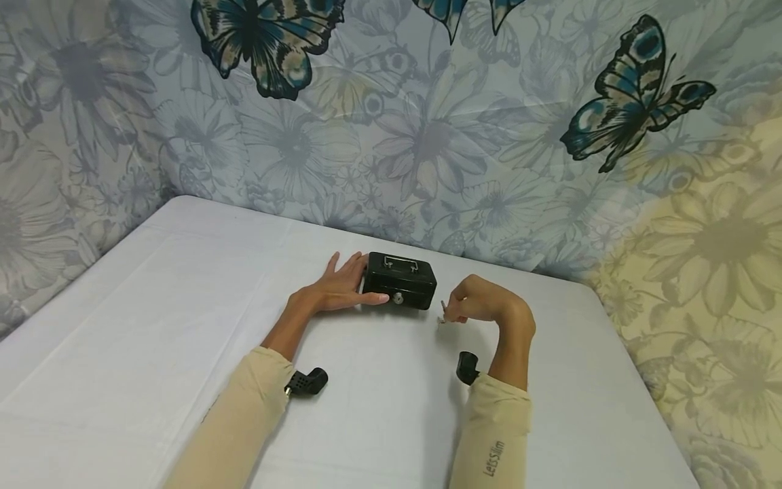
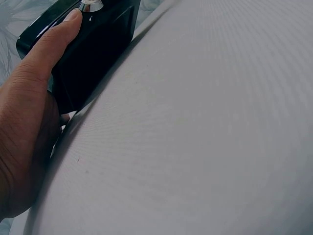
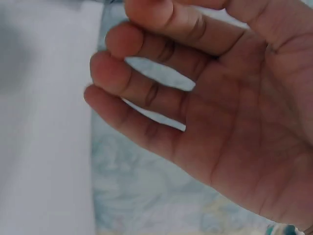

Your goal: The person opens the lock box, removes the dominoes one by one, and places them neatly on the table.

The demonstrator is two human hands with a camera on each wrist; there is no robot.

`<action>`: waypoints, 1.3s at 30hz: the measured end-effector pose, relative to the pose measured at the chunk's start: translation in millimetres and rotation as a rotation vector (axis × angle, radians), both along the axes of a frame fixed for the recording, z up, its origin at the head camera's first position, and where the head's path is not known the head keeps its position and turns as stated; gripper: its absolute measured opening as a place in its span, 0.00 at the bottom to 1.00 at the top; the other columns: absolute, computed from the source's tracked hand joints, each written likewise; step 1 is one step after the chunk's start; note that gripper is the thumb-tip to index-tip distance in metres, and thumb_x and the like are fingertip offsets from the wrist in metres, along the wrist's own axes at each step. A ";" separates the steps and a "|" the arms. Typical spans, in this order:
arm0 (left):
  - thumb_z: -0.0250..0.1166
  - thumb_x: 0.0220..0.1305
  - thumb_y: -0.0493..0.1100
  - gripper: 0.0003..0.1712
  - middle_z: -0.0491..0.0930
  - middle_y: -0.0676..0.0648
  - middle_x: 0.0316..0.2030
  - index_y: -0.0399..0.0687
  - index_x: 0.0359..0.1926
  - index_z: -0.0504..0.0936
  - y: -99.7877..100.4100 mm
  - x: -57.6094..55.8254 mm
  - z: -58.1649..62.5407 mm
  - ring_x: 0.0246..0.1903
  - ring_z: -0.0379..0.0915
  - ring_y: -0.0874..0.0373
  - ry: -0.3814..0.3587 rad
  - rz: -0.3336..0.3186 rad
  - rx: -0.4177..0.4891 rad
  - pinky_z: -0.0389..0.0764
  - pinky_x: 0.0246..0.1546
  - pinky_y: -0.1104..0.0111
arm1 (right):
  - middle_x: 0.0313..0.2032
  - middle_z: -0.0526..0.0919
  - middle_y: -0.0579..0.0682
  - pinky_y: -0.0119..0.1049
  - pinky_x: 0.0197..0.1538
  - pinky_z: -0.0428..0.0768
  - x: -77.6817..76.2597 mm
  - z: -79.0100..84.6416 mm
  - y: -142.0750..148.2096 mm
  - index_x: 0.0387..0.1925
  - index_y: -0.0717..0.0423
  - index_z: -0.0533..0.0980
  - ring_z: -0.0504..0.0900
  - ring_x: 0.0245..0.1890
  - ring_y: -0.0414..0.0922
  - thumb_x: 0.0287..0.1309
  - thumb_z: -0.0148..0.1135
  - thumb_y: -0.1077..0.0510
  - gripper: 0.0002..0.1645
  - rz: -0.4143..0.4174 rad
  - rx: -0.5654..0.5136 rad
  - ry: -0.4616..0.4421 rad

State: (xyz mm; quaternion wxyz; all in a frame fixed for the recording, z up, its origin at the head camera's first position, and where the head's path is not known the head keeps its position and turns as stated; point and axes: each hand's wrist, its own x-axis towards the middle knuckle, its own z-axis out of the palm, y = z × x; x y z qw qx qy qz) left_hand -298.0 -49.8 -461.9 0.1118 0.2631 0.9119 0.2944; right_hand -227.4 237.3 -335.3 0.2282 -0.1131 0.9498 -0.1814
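A small black cash box point(image 1: 381, 277) with a wire handle point(image 1: 400, 262) on its lid stands toward the back of the white table. My left hand point(image 1: 339, 288) lies against its left side, fingers stretched out. In the left wrist view, the thumb point(image 2: 51, 46) lies straight along the front, its tip right beside the round silver lock point(image 2: 91, 5). To the right of the box, my right hand point(image 1: 482, 299) pinches small metal keys point(image 1: 442, 309) between thumb and forefinger. The right wrist view shows its palm and bent fingers, with the keys out of sight.
The white table point(image 1: 183, 285) reaches back to a wall cloth point(image 1: 427, 136) printed with flowers and butterflies. Black wrist cameras point(image 1: 309, 382) are worn at both beige sleeves.
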 end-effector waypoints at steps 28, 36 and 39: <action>0.53 0.57 0.86 0.71 0.43 0.44 0.85 0.47 0.85 0.41 2.2 1.1 3.5 0.86 0.30 0.50 -0.015 0.005 -0.007 0.20 0.83 0.46 | 0.20 0.88 0.53 0.46 0.48 0.90 -4.2 6.3 -65.1 0.30 0.64 0.87 0.89 0.27 0.45 0.63 0.63 0.60 0.13 0.019 0.008 -0.121; 0.53 0.59 0.85 0.70 0.43 0.45 0.86 0.48 0.85 0.40 1.6 1.5 4.1 0.86 0.29 0.50 -0.011 0.003 -0.014 0.20 0.83 0.46 | 0.21 0.89 0.56 0.47 0.49 0.90 -5.4 6.5 -71.7 0.30 0.65 0.88 0.91 0.26 0.47 0.60 0.60 0.62 0.13 0.025 0.017 -0.126; 0.53 0.58 0.85 0.70 0.44 0.45 0.85 0.48 0.85 0.41 1.1 1.0 3.8 0.86 0.30 0.50 -0.008 0.002 -0.002 0.21 0.83 0.45 | 0.21 0.89 0.56 0.47 0.49 0.90 -6.0 6.7 -74.3 0.31 0.66 0.87 0.91 0.25 0.47 0.60 0.60 0.63 0.12 0.012 0.015 -0.128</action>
